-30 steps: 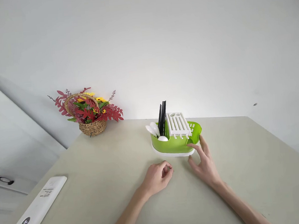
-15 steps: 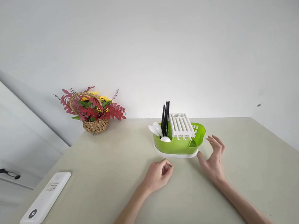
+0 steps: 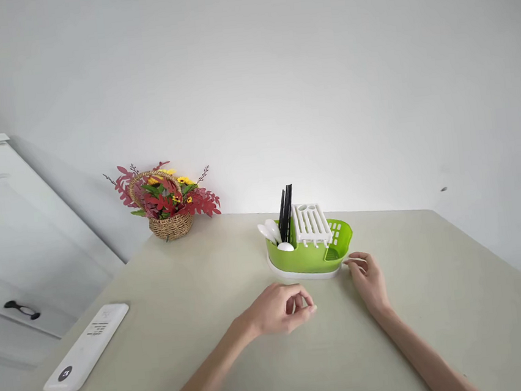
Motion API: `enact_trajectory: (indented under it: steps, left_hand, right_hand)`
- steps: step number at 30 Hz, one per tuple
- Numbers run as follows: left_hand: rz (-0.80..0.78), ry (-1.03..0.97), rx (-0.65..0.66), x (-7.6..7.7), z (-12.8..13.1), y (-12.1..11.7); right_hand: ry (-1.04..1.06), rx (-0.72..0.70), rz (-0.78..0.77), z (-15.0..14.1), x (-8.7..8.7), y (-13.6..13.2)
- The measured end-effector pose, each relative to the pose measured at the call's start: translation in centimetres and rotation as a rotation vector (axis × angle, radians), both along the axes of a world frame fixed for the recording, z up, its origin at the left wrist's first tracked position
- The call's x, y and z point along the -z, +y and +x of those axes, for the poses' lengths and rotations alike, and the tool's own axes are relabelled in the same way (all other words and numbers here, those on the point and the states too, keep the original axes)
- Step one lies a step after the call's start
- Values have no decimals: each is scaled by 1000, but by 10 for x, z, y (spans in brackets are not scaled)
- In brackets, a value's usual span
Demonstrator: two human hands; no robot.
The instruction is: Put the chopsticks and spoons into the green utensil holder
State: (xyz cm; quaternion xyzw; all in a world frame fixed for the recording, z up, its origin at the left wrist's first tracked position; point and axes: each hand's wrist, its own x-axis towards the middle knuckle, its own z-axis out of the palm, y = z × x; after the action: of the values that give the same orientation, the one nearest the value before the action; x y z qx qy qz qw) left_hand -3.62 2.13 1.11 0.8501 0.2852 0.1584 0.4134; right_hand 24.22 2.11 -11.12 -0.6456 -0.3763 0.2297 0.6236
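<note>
A green drying caddy [image 3: 307,257] on a white base stands mid-table. It holds a white slotted rack [image 3: 312,224], black chopsticks [image 3: 285,213] and white spoons [image 3: 273,234]. My right hand [image 3: 368,280] rests on the table at the caddy's right end, its fingertips touching the white base rim, fingers loosely curled and apart. In front of the caddy, my left hand [image 3: 278,309] lies on the table, with its fingers curled in a loose fist and nothing visible in them.
A wicker basket of red and yellow flowers [image 3: 167,201] sits at the table's back left by the wall. A white flat device [image 3: 87,348] lies near the left edge. A white cabinet [image 3: 11,244] stands to the left. The beige table [image 3: 436,301] ends at the right.
My right hand dropped from a raised, spread pose beside the caddy to the table, fingertips now at the base rim. My left hand slid slightly right and nearer me.
</note>
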Motion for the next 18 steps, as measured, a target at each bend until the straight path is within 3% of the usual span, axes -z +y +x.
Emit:
enact_trajectory:
  steps: [4,8,11,13,15,18]
  left_hand:
    - [-5,-163,-34,-51,13,-3]
    - [206,-395,-332,-87,32,16]
    - [418,-531,-591,-95,47,51]
    - [511,-509,-683,-93,56,79]
    - [501,-432,-740,-91,64,105]
    - [350,-287,-781,-91,77,135]
  right_hand:
    - [-4,-8,-22,-1,-2,1]
    - [-13,-15,-28,-1,-2,2]
    - [-22,-22,-18,-2,-2,4]
    - [-27,-26,-7,-3,-2,5]
    - [-32,-32,1,-3,-2,7]
    - [-39,-38,12,-4,-2,9]
